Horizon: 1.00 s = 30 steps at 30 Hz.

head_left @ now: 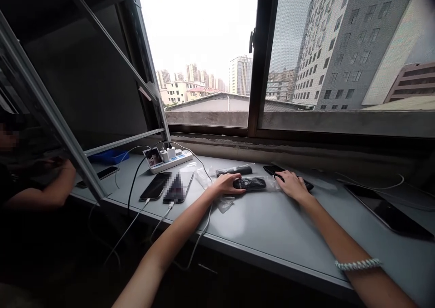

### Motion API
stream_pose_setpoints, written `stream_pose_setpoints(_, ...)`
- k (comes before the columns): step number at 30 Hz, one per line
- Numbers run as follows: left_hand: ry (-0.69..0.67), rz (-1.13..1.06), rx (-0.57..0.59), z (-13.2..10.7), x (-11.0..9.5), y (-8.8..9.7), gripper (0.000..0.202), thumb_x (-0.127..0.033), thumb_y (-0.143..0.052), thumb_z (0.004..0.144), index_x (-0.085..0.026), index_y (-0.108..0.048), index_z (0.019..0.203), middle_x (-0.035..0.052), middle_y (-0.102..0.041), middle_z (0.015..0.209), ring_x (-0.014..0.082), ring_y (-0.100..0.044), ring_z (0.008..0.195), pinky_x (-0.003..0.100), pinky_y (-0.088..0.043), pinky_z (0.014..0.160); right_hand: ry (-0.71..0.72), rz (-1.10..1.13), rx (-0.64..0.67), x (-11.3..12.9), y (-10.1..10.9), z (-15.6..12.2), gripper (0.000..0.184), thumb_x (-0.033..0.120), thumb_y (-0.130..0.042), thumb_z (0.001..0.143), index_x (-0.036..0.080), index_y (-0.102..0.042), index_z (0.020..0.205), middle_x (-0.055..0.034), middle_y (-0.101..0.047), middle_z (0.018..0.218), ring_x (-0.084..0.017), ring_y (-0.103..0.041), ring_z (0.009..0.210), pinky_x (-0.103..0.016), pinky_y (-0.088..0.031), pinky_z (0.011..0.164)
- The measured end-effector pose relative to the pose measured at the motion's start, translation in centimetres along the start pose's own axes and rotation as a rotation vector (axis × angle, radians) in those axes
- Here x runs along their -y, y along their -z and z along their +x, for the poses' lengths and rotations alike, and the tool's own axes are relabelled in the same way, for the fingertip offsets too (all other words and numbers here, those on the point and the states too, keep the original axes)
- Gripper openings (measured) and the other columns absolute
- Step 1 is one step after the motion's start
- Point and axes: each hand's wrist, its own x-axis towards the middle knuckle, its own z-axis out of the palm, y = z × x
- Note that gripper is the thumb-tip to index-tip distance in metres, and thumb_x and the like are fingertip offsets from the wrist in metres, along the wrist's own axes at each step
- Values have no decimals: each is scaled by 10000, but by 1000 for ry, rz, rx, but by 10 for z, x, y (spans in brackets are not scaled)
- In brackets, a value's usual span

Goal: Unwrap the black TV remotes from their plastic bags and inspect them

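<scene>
My left hand (228, 183) rests on the left end of a black remote (252, 183) that lies in a clear plastic bag on the grey window ledge (265, 226), its fingers curled over it. My right hand (291, 185) lies palm down just right of that remote, fingers spread over a second black remote (272, 169) that runs under the hand. A third black remote (234, 170) lies a little behind the left hand. A beaded bracelet (357, 265) circles my right forearm.
Two phones (167, 186) charge at the left, cabled to a white power strip (170, 159). A dark tablet (390, 213) lies at the right with white cables behind it. Another person's arm (50, 188) rests at far left beside a phone (102, 174), a blue tray (109, 156) and a metal rack.
</scene>
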Motion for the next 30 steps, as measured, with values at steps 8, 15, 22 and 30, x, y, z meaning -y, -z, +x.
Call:
stream_pose_setpoints(8, 6, -41, 15, -2, -2, 5, 669, -725, -546, 625, -209, -558, 1050, 65, -648, 924, 245, -603, 841, 282, -426, 655, -121, 3, -13, 0, 12, -2, 348, 312, -548, 862, 222, -559, 1197, -94, -548, 1091, -272, -469, 1056, -394, -379, 876)
stream_pose_setpoints(15, -114, -83, -88, 1, 3, 0, 516, -579, -582, 726, -211, -573, 1087, 61, -622, 1058, 227, -560, 987, 307, -409, 848, -179, 151, 11, -7, 14, 0, 568, 281, -678, 726, 220, -486, 1257, -94, -526, 1093, -237, -546, 958, -278, -436, 735)
stream_pose_setpoints(22, -83, -104, -129, 1, 3, 4, 483, -557, -539, 777, -257, -562, 1155, 41, -599, 1103, 223, -510, 1062, 342, -326, 948, -168, 152, 16, -9, 12, -2, 469, 361, -625, 786, 209, -547, 1222, -81, -567, 1113, -263, -553, 976, -290, -436, 725)
stream_pose_setpoints(30, 161, 36, -262, 3, 13, -1, 427, -501, -456, 839, -210, -559, 1134, 71, -545, 1158, 234, -476, 1112, 382, -285, 983, -151, 210, -210, -8, 15, -5, 365, 319, -572, 819, 250, -590, 1177, -43, -596, 1089, -236, -578, 921, -262, -447, 690)
